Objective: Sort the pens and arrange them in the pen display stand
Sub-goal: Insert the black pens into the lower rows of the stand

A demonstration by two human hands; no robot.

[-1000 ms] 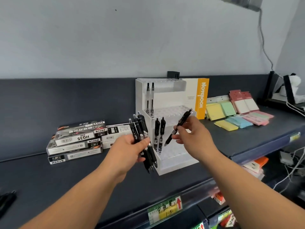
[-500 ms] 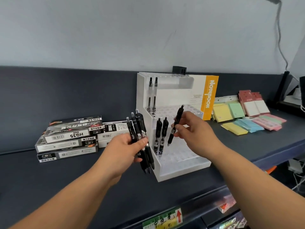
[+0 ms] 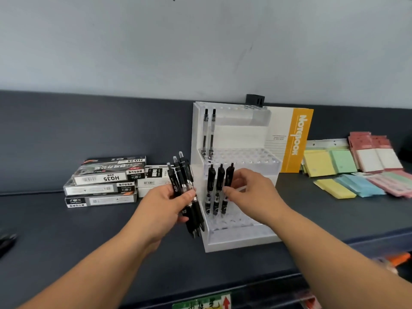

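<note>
the dark shelf (image 3: 66,230) runs along a pale wall. on it stands the white pen display stand (image 3: 240,241), tiered with rows of holes. a yellow-spined notebook (image 3: 296,139) leans upright just behind its right side. a stack of pen boxes (image 3: 102,188) lies left of the stand, and pastel sticky-note pads (image 3: 334,188) lie well to the right. the left hand (image 3: 165,206) grips a bundle of black pens (image 3: 181,175) beside the stand's left wall, tips down. the right hand (image 3: 252,190) pinches a black pen (image 3: 229,175) standing upright in the lower tier, just right of two other black pens (image 3: 211,181). two clear pens (image 3: 208,130) stand in the tier above.
</note>
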